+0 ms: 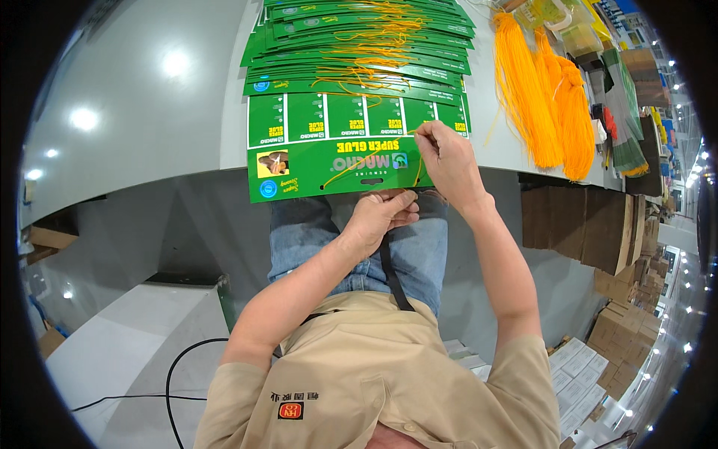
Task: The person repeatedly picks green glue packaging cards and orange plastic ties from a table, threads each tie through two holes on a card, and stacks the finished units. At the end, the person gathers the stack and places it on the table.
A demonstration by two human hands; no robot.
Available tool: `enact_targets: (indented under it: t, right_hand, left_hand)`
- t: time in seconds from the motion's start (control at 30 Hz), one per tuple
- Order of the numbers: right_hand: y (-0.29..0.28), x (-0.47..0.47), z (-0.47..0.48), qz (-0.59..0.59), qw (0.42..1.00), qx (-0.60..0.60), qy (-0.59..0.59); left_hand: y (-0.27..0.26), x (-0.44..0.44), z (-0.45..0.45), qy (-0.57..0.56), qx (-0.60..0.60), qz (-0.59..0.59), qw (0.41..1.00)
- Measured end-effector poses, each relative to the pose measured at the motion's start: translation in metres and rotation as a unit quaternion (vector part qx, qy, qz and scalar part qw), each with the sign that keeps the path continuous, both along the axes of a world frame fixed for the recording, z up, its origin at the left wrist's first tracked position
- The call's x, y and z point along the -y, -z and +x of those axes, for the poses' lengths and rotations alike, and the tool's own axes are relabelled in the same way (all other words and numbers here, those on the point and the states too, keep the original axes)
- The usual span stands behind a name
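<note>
A green printed glue display card (pixel 305 157) lies at the table's front edge, its lower part reaching over the edge. An orange string (pixel 364 160) runs from a hole near the card's left corner up to my right hand (pixel 446 160), whose thumb and fingertips pinch it above the card. From there the string drops to a second hole near the card's right corner. My left hand (pixel 390 210) is at the card's near edge, below the slot, fingers curled together by the string's lower part; whether it grips the string is unclear. Behind lies an overlapping stack of green cards (pixel 280 59) with orange strings.
Bundles of orange string (pixel 524 95) lie on the white table (pixel 151 112) to the right. Farther right are plastic containers (pixel 578 33) and grey-green bundles (pixel 625 123). Brown cardboard (pixel 578 224) stands below the table's right edge. A white box-like surface (pixel 140 331) is at lower left.
</note>
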State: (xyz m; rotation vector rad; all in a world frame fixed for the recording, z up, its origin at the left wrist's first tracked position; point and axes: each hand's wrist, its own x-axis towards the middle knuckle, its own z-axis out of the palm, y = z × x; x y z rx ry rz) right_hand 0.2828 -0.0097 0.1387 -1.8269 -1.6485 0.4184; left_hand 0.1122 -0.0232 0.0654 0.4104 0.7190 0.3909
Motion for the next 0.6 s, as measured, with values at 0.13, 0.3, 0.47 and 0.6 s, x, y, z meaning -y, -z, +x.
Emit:
enact_targets:
  t: [0.13,0.3,0.47,0.6]
  right_hand:
    - [-0.002,-0.006,0.006,-0.005,0.999,0.040,-0.025]
    - [-0.007,0.000,0.010,-0.024,0.998,0.051,-0.011]
    - [-0.013,0.004,0.015,-0.042,0.997,0.066,-0.006]
    - [-0.015,0.009,0.019,-0.039,0.996,0.075,-0.006]
  left_hand:
    - [0.006,-0.001,0.004,-0.030,-0.014,-0.015,0.999]
    - [0.011,-0.003,0.001,-0.043,-0.009,-0.018,0.999]
    - [0.016,-0.003,0.001,-0.057,-0.023,-0.020,0.998]
    - [0.016,-0.005,0.000,-0.061,-0.032,-0.026,0.997]
